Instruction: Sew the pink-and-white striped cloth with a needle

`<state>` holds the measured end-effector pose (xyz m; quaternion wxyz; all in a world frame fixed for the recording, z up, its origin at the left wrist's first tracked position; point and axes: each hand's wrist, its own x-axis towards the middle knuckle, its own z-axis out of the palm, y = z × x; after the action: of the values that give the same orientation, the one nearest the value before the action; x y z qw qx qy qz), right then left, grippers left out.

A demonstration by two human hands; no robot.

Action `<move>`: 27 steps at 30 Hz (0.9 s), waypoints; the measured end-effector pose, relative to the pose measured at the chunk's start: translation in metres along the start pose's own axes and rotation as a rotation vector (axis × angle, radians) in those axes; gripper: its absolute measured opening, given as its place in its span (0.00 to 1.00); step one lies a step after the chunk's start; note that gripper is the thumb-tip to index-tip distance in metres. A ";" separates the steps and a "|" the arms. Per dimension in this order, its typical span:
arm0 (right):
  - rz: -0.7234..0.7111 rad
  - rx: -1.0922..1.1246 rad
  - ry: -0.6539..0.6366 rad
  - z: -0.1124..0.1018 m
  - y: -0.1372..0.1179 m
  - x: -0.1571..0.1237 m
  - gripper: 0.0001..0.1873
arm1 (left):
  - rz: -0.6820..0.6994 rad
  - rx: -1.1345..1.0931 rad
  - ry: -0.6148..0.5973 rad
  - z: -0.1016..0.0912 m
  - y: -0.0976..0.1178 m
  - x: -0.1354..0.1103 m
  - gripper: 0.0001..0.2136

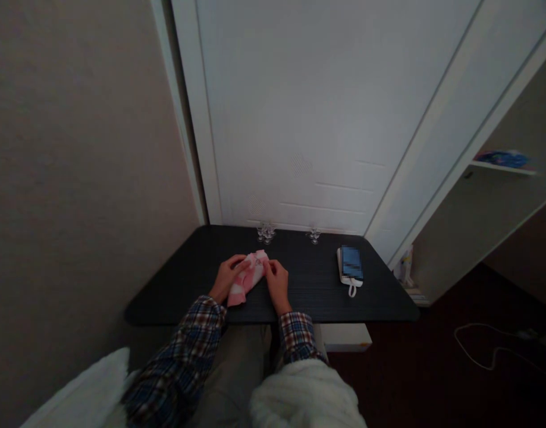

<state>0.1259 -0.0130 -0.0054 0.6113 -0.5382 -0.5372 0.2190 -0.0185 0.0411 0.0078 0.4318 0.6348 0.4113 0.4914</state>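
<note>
A small pink-and-white cloth item (248, 278) lies on the black table (317, 297), slanting from near left to far right. My left hand (228, 277) rests on its left side with fingers curled over the fabric. At its far right end, my right hand (277, 284) pinches the cloth. Both sleeves are plaid.
A phone on a white power bank (351, 266) lies at the table's right, with a short cable loop. Small clear glass objects (266, 233) stand along the far edge by the white door. A shelf unit stands right; a white cable (478, 351) lies on the floor.
</note>
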 end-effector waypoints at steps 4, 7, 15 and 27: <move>-0.068 0.008 -0.091 0.003 0.002 0.001 0.09 | -0.010 -0.100 0.043 0.002 0.001 -0.002 0.21; -0.091 -0.023 -0.133 0.005 0.003 0.003 0.10 | -0.029 -0.151 0.013 0.004 0.004 -0.004 0.21; -0.005 0.086 -0.037 0.004 0.002 0.002 0.15 | -0.056 -0.183 -0.050 0.004 0.011 -0.008 0.16; 0.049 0.094 -0.003 0.003 0.004 0.002 0.10 | -0.054 -0.204 -0.044 0.007 0.002 -0.005 0.17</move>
<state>0.1253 -0.0087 -0.0086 0.6296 -0.5217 -0.5138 0.2597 -0.0119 0.0347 0.0073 0.5162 0.5869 0.3665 0.5048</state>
